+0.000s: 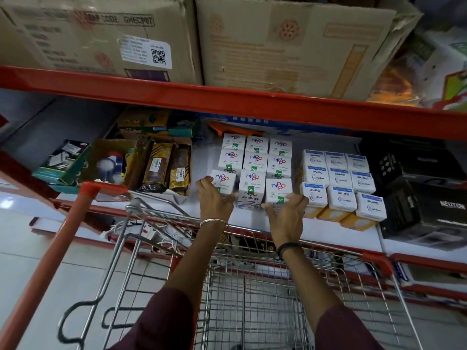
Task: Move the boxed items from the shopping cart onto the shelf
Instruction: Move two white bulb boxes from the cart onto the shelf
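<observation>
Two bare hands reach over the wire shopping cart (252, 299) to the white shelf (328, 233) beyond it. The left hand (214, 200) has its fingers curled around the front-left Nippo box (222, 181), gripping it by its near and right faces. The right hand (286, 210) is spread fairly wide, thumb pointing left beneath the front-right Nippo box (279, 189) and fingers against that box's right side; whether it truly holds the box or only presses on it cannot be told. Between the two hands stands the front-middle Nippo box (252, 185), touching its neighbours. Just behind the grip, two more rows of the same white boxes (255, 152) run back in tidy threes. Right of the right hand sits a block of white Wipro boxes (341, 183), and further right some black cartons (424, 203). Left of the left hand lie brown packets (164, 168). Above and farthest off, large cardboard cartons (290, 46) rest on the red upper shelf beam (227, 97).
</observation>
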`<control>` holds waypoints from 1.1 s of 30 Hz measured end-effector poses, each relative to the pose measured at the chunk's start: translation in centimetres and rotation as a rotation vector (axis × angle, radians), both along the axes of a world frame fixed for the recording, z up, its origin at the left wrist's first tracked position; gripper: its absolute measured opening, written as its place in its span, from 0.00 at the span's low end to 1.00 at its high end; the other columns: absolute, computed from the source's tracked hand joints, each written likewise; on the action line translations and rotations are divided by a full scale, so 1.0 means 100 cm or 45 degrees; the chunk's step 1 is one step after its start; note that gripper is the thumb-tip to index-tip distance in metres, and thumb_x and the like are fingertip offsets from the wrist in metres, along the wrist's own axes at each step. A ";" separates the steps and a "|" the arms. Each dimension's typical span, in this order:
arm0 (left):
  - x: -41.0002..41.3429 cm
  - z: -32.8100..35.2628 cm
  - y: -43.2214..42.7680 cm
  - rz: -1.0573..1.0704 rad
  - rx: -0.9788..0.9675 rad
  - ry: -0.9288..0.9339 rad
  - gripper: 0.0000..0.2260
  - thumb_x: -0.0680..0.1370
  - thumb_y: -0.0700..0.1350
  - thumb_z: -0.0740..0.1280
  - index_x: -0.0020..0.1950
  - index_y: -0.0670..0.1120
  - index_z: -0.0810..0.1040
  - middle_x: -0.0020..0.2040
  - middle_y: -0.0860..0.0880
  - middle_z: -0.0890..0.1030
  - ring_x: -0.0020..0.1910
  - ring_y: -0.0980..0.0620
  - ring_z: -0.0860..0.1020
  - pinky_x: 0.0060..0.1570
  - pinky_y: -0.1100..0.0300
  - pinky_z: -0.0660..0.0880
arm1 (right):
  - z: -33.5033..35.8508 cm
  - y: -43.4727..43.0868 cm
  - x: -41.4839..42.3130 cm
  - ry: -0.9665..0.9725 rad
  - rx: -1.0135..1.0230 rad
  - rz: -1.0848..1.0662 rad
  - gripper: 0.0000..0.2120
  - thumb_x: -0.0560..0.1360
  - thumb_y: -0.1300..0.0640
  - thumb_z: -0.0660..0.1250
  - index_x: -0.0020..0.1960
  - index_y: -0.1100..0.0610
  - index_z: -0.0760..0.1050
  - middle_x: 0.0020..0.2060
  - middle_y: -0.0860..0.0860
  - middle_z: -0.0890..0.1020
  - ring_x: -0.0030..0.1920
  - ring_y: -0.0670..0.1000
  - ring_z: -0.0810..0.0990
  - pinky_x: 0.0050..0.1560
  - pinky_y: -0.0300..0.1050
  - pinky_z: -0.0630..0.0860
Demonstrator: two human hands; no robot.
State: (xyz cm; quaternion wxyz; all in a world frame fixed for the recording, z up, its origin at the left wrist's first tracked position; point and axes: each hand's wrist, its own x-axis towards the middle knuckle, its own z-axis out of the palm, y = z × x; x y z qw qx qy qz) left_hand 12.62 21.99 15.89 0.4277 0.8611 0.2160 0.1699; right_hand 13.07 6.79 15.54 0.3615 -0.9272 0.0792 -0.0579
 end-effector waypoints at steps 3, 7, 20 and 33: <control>-0.002 0.000 -0.001 0.052 -0.090 0.018 0.37 0.63 0.44 0.78 0.63 0.32 0.62 0.59 0.33 0.67 0.59 0.37 0.67 0.60 0.44 0.70 | 0.001 -0.004 -0.010 0.057 0.144 -0.052 0.38 0.67 0.46 0.73 0.65 0.65 0.59 0.64 0.63 0.64 0.59 0.61 0.71 0.42 0.51 0.76; 0.001 0.003 -0.001 0.304 -0.783 0.174 0.39 0.71 0.54 0.70 0.71 0.41 0.53 0.72 0.35 0.56 0.67 0.37 0.65 0.67 0.46 0.67 | 0.007 -0.005 -0.027 0.107 0.561 -0.252 0.37 0.71 0.48 0.70 0.69 0.67 0.57 0.67 0.61 0.61 0.66 0.57 0.64 0.63 0.48 0.67; 0.011 -0.008 -0.006 0.415 -1.498 0.249 0.24 0.77 0.50 0.63 0.68 0.43 0.58 0.65 0.36 0.70 0.57 0.42 0.72 0.58 0.46 0.75 | -0.024 -0.006 0.028 0.688 1.596 -0.393 0.31 0.74 0.40 0.62 0.73 0.48 0.56 0.61 0.55 0.72 0.51 0.55 0.76 0.51 0.57 0.77; 0.019 -0.006 -0.012 0.369 -1.425 0.269 0.24 0.77 0.50 0.64 0.67 0.42 0.59 0.58 0.38 0.72 0.56 0.43 0.72 0.52 0.49 0.77 | -0.025 0.009 0.039 0.682 1.701 -0.446 0.33 0.73 0.42 0.65 0.73 0.52 0.59 0.60 0.61 0.74 0.54 0.58 0.76 0.46 0.53 0.78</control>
